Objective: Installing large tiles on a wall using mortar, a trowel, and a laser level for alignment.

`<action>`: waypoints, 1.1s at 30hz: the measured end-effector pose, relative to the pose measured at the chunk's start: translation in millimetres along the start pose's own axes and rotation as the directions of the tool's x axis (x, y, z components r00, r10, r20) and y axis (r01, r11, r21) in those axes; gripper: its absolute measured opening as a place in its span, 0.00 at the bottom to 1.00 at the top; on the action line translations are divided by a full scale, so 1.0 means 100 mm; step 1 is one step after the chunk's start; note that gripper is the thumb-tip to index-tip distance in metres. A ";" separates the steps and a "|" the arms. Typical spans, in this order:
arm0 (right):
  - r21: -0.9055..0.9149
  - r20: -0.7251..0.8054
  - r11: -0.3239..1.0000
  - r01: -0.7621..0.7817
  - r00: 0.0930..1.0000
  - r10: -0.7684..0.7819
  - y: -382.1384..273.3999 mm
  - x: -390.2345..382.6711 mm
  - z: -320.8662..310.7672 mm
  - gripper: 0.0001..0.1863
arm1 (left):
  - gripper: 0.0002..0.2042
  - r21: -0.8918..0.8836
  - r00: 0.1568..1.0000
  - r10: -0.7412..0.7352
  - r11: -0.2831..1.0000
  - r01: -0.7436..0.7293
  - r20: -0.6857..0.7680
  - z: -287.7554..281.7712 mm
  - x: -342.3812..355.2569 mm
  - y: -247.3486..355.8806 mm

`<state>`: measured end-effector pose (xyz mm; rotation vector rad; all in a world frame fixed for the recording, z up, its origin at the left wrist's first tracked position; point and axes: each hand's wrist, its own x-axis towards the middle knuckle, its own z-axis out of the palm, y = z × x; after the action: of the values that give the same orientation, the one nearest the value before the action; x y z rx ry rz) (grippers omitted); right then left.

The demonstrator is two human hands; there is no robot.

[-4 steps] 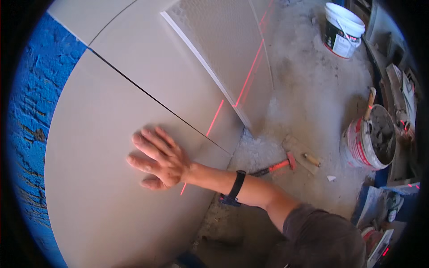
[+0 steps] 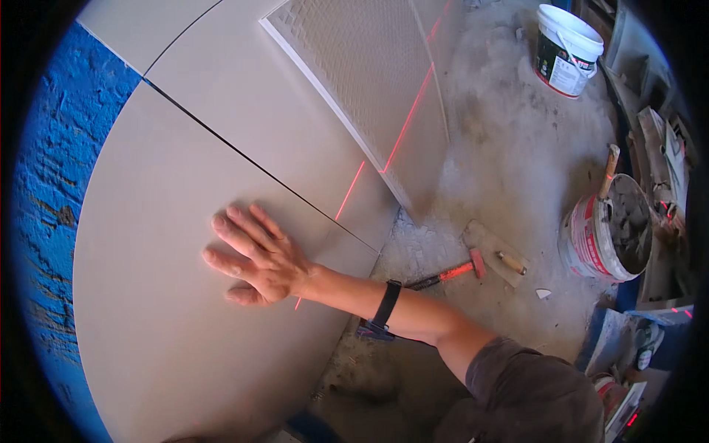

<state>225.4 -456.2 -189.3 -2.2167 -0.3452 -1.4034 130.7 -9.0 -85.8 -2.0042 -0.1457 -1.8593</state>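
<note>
My right hand (image 2: 262,258) lies flat and open, palm down and fingers spread, on a large smooth beige tile (image 2: 170,332) beside the blue textured wall (image 2: 44,192). A dark band is strapped on that forearm. A thin dark seam separates this tile from another above it. A tile with a patterned back (image 2: 354,81) stands angled to the right of the upper tile. Red laser lines cross the tile faces. At the bottom edge a small dim patch of skin (image 2: 185,439) may be my left hand; its fingers are unclear.
A rubber-headed mallet (image 2: 461,269) and a trowel (image 2: 509,262) lie on the dusty floor (image 2: 502,162). A bucket of grey mortar (image 2: 591,236) with a wooden handle in it stands at right, a white bucket (image 2: 569,48) behind. Assorted debris (image 2: 661,155) lines the right side.
My right hand is slightly farther left and up in the picture. The tiles and floor objects appear shifted slightly the same way, as if the view moved.
</note>
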 end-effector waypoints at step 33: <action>-0.105 -0.251 0.964 0.244 0.932 -0.263 -0.14 0.79 0.30 0.35 | 0.55 -0.116 0.677 0.129 0.991 -0.064 0.724 -0.31 -1.27 -0.76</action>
<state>276.7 -432.5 -125.0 -2.0607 -0.5073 -1.8518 62.1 74.3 -191.6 -2.6503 -0.1783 -0.8946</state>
